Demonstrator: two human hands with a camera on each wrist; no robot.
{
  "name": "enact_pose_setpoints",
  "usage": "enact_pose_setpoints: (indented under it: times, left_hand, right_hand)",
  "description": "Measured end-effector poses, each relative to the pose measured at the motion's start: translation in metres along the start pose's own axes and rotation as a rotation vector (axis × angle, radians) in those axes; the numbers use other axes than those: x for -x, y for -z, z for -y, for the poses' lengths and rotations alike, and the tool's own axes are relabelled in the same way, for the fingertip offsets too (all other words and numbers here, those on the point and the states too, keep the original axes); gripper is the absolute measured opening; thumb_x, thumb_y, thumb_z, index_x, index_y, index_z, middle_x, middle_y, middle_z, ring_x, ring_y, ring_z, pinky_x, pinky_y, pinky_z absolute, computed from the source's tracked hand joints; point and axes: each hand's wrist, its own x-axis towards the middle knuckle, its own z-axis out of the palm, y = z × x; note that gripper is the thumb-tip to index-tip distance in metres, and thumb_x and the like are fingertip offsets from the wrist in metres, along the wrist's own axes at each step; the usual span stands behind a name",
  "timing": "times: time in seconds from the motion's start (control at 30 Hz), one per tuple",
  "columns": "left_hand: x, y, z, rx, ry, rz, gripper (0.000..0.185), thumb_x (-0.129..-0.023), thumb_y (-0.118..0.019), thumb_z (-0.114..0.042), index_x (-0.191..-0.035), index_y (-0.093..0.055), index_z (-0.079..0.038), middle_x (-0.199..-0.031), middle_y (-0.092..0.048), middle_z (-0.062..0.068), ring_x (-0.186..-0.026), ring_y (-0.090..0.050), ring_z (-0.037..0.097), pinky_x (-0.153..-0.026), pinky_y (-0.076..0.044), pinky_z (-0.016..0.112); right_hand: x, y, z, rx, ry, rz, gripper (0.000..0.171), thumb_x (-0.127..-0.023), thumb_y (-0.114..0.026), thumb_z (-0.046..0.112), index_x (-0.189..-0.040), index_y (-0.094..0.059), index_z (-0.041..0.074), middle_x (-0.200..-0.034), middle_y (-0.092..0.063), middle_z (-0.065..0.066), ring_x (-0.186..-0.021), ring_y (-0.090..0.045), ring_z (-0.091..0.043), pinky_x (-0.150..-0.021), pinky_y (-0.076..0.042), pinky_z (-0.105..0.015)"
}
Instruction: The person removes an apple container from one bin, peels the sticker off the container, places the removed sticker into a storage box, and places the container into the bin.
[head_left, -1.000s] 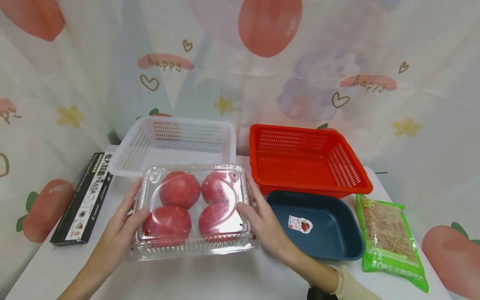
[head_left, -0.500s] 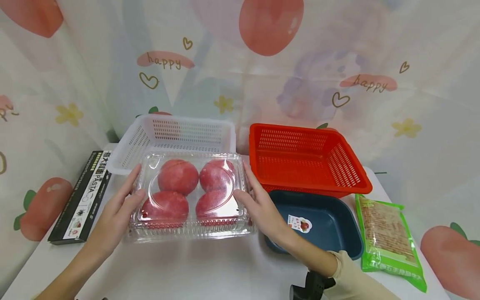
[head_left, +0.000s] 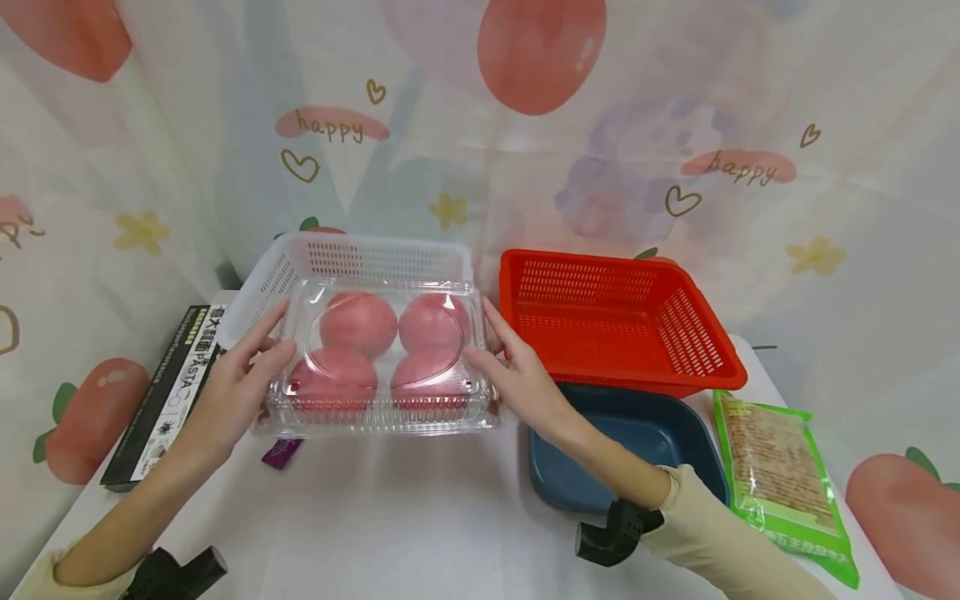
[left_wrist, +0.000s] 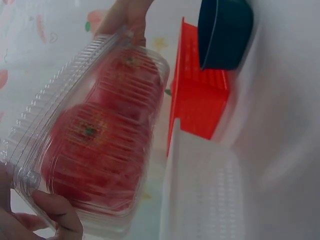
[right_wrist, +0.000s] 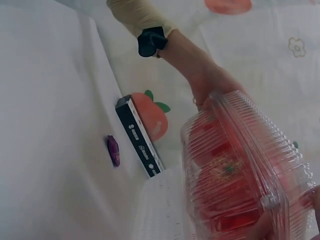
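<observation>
A clear plastic clamshell box (head_left: 378,362) with several red tomatoes inside is held off the table, over the front edge of the white basket (head_left: 352,260). My left hand (head_left: 243,379) grips its left end, thumb on the lid. My right hand (head_left: 510,375) grips its right end. The left wrist view shows the box (left_wrist: 95,145) from below, the tomatoes pressed against its ribbed base, with my left fingers (left_wrist: 55,220) curled under it. In the right wrist view the box (right_wrist: 240,170) fills the right side.
A red basket (head_left: 615,321) stands at the back right, with a dark blue tray (head_left: 637,437) in front of it. A green noodle packet (head_left: 783,479) lies at far right, a black pasta box (head_left: 168,392) at far left. A small purple scrap (head_left: 281,454) lies under the clamshell.
Both hands have lifted the clamshell off the table and carried it away from me toward the white basket. A purple scrap now shows where the box lay.
</observation>
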Motion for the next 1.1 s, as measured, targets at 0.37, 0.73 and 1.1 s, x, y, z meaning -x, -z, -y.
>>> enact_pose_setpoints:
  times: [0.37,0.73,1.1]
  left_hand:
    - [-0.046,0.022,0.005,-0.037,0.114,0.068,0.057,-0.1,-0.043,-0.046,-0.153,-0.024,-0.034,-0.123,-0.054,0.002,-0.095,-0.048,0.008,-0.069,-0.046,0.024]
    - [-0.071,0.025,0.014,0.028,0.206,0.103,0.063,-0.099,-0.039,-0.053,-0.155,-0.019,-0.029,-0.161,-0.022,0.013,-0.135,-0.031,0.031,-0.094,-0.038,0.047]
    - [-0.118,0.028,0.022,0.045,0.308,0.021,0.073,-0.091,-0.047,-0.064,-0.151,-0.032,-0.025,-0.161,-0.024,0.004,-0.136,-0.033,0.021,-0.097,-0.042,0.034]
  right_hand:
    - [-0.044,0.008,0.007,-0.01,-0.067,0.019,0.069,-0.096,-0.059,0.032,-0.154,-0.023,0.034,-0.105,-0.055,-0.013,-0.088,-0.059,-0.021,-0.062,-0.058,-0.035]
    - [-0.069,0.004,0.006,-0.031,-0.109,-0.001,0.068,-0.096,-0.059,0.034,-0.154,-0.022,0.034,-0.102,-0.056,-0.011,-0.079,-0.059,-0.019,-0.058,-0.055,-0.029]
    - [-0.116,0.0,0.009,0.003,-0.174,0.0,0.071,-0.096,-0.056,0.042,-0.155,-0.017,0.033,-0.118,-0.06,-0.015,-0.082,-0.059,-0.018,-0.062,-0.055,-0.026]
